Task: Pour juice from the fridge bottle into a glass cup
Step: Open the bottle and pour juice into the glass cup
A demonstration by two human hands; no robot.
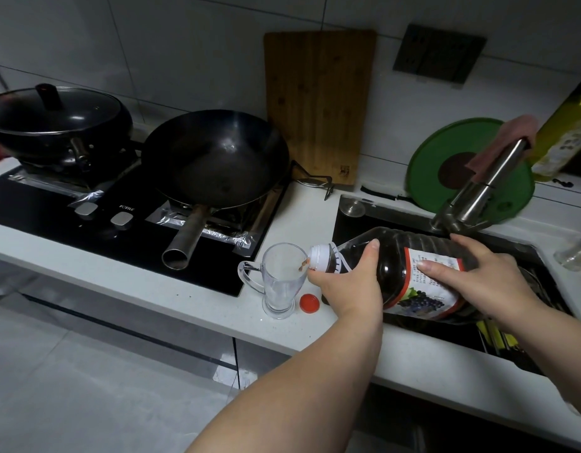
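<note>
Two-handed: grips bottle [400, 253] near the neck with left hand [348, 282], clasps its labelled body with right hand [485, 279]; tips the mouth to the cup [281, 282] rim, on counter [217, 308] beside red cap [309, 303].

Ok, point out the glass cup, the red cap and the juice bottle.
glass cup [283, 280], head view, on its clear side wall.
red cap [309, 303], head view, on its top.
juice bottle [393, 256], head view, on its dark body.
</note>
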